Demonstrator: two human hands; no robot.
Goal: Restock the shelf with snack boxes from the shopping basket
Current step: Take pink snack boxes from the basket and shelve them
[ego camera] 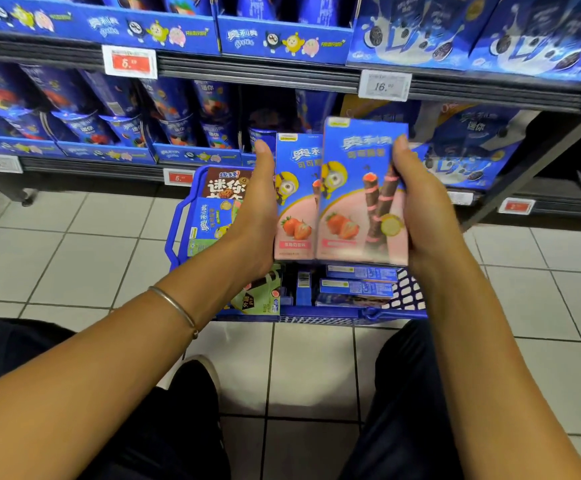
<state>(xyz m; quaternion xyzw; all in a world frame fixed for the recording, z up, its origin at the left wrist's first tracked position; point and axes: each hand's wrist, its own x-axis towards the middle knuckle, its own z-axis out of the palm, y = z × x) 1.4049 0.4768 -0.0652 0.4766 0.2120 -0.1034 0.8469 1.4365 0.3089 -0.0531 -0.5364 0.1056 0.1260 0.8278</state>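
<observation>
The left hand (pixel 258 209) and right hand (pixel 417 202) grip 2 strawberry snack boxes (pixel 362 192) side by side, fingers apparently hidden behind. The boxes are upright above the shopping basket (pixel 178 237), labels outward, likely squared for the shelf (pixel 247 77).

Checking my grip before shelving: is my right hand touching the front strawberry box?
Touching. The head view shows the right hand gripping the front strawberry box along its right edge, thumb pressed on its face.
</observation>
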